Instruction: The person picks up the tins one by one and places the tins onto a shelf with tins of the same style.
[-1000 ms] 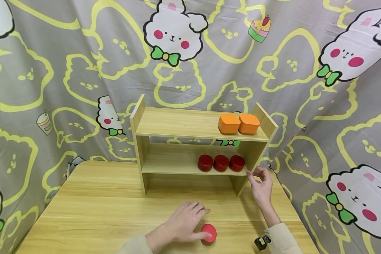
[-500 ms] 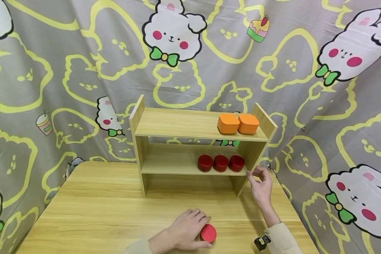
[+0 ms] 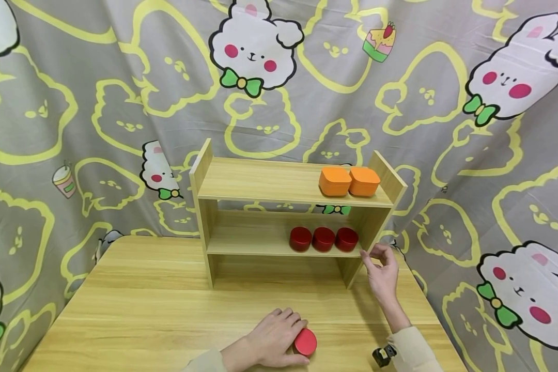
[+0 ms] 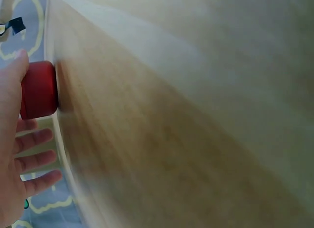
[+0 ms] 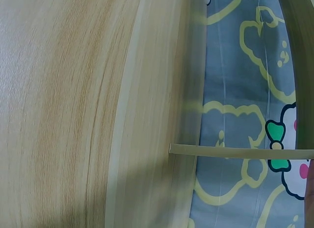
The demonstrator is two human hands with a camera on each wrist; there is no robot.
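A short round red tin (image 3: 305,342) stands upright on the table near its front. My left hand (image 3: 274,338) holds it from the left, with the thumb on the near side and the index finger on the far side. In the left wrist view the tin (image 4: 39,89) sits between thumb and fingers, the other fingers spread beside it. My right hand (image 3: 384,271) grips the right side panel of the wooden shelf (image 3: 288,204), thumb at the front edge. In the right wrist view only a sliver of that hand shows.
Three dark red round tins (image 3: 323,239) stand in a row at the right of the middle shelf board. Two orange rounded-square boxes (image 3: 350,181) sit on the top board, at the right. A patterned curtain (image 3: 135,103) hangs behind the table (image 3: 144,310).
My left hand has shifted slightly; its thumb has left the tin's top and drawn to its near side, and the index finger has come against the far side. My right hand stays put.
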